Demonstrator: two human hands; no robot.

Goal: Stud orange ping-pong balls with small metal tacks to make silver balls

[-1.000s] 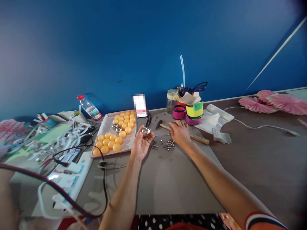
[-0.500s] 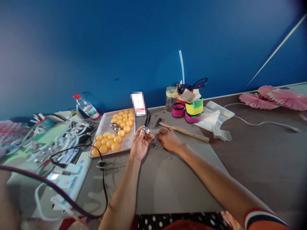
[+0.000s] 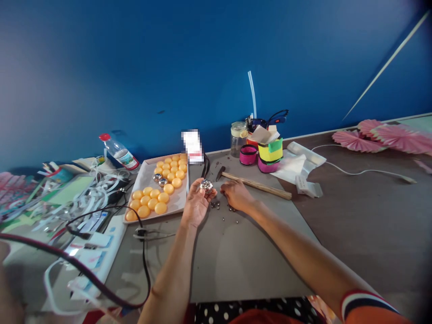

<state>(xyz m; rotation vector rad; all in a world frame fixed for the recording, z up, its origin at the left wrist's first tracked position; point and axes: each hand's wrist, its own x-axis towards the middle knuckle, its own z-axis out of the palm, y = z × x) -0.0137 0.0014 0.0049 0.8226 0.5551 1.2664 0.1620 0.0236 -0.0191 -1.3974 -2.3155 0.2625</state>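
My left hand (image 3: 196, 204) is closed around a shiny silver-studded ball (image 3: 206, 185) and holds it up over the grey mat. Close by on the right, my right hand (image 3: 236, 196) has its fingers curled together near the mat; whatever is between the fingertips is hidden. Small metal studs (image 3: 215, 205) lie loose on the mat between and below the hands. To the left, a shallow tray (image 3: 143, 172) holds several orange balls (image 3: 161, 208) and two silver-studded balls (image 3: 157, 178).
A wooden-handled hammer (image 3: 259, 184) lies just beyond my right hand. Behind stand a glass jar (image 3: 238, 140), a yellow pouch (image 3: 270, 152) and a lit phone (image 3: 194, 146). Cables, a power strip (image 3: 113, 240) and a bottle (image 3: 121, 153) crowd the left; pink paper fans (image 3: 357, 139) lie right.
My right hand has drawn slightly apart from the studded ball, which has turned a little in my left hand. The whole view has shifted slightly.
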